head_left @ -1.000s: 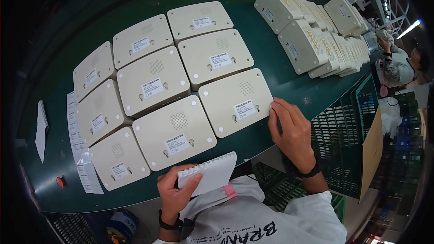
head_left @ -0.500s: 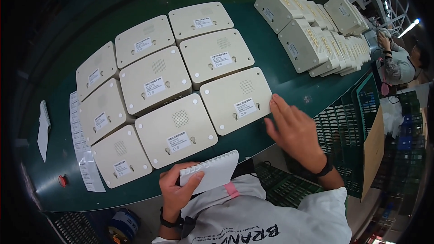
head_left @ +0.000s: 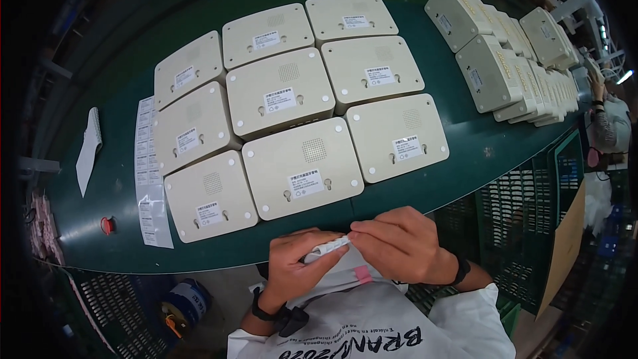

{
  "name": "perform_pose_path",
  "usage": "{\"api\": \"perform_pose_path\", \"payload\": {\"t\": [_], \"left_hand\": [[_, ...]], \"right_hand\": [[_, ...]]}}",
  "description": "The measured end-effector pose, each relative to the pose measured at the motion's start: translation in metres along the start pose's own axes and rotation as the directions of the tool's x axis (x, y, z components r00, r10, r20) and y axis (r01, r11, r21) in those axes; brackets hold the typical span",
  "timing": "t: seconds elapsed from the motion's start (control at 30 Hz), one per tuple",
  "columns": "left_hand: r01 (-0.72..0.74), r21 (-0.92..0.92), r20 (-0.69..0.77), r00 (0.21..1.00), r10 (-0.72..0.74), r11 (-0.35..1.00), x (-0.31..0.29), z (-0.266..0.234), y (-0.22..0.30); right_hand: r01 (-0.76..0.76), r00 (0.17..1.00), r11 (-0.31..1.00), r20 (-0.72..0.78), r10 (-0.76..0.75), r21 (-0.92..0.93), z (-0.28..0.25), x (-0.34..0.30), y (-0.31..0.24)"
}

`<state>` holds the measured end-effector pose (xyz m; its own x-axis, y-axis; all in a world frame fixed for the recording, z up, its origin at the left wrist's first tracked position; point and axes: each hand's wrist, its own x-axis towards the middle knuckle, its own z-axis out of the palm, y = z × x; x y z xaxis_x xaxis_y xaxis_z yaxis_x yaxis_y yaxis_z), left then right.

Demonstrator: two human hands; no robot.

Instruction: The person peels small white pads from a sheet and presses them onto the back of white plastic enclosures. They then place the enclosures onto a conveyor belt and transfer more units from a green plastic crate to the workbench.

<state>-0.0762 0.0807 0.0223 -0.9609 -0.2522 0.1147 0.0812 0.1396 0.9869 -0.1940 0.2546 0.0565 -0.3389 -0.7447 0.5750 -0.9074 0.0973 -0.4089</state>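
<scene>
My left hand [head_left: 302, 262] is closed round a folded white sheet of round pads [head_left: 331, 246], whose bumpy edge shows above the thumb. Fingertips of my right hand [head_left: 399, 244] pinch at the right end of that sheet; any single pad between them is hidden. Both hands are close together at the table's near edge. Just beyond them, several cream plastic boxes [head_left: 302, 207] lie in three rows, each with a label, a dotted grille and keyhole slots. White round pads sit at the corners of the nearest right box [head_left: 392, 119]; some far boxes show small dark corner holes.
More cream boxes [head_left: 488, 73] stand packed at the far right. A strip of labels [head_left: 154, 216], another white sheet [head_left: 88, 149] and a small red object [head_left: 107, 225] lie at the left. Green crates [head_left: 515, 206] and cardboard [head_left: 565, 246] are at the right; another person [head_left: 611, 123] works beyond.
My right hand has left the nearest right box and come to the sheet in my left hand. The sheet is now tilted nearly edge-on. The view has shifted, so the boxes appear farther right.
</scene>
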Motion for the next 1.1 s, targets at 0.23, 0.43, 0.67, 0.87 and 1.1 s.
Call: {"api": "perform_pose_path", "payload": {"t": [0.23,0.43,0.67,0.87,1.1], "left_hand": [[0.254,-0.002,-0.097,0.963,-0.253,0.967,-0.005,-0.004,-0.007],[0.22,-0.039,-0.097,0.97,-0.223,0.975,0.0,-0.004,-0.012],[0.214,-0.039,-0.101,0.971,-0.217,0.976,-0.001,-0.003,-0.014],[0.204,-0.035,-0.081,0.975,-0.206,0.978,-0.001,-0.004,-0.015],[0.197,-0.02,-0.078,0.977,-0.198,0.98,-0.002,-0.004,-0.016]], "right_hand": [[-0.169,0.981,0.984,-0.103,0.163,-0.053,-0.03,0.015,0.031],[-0.522,0.851,0.853,-0.074,0.52,-0.01,-0.067,0.028,0.127],[-0.441,0.896,0.887,-0.007,0.444,-0.133,-0.058,0.029,0.138],[-0.403,0.913,0.898,-0.009,0.408,-0.178,-0.057,0.029,0.138],[-0.253,0.96,0.876,0.003,0.279,-0.41,-0.053,0.029,0.13]]}}
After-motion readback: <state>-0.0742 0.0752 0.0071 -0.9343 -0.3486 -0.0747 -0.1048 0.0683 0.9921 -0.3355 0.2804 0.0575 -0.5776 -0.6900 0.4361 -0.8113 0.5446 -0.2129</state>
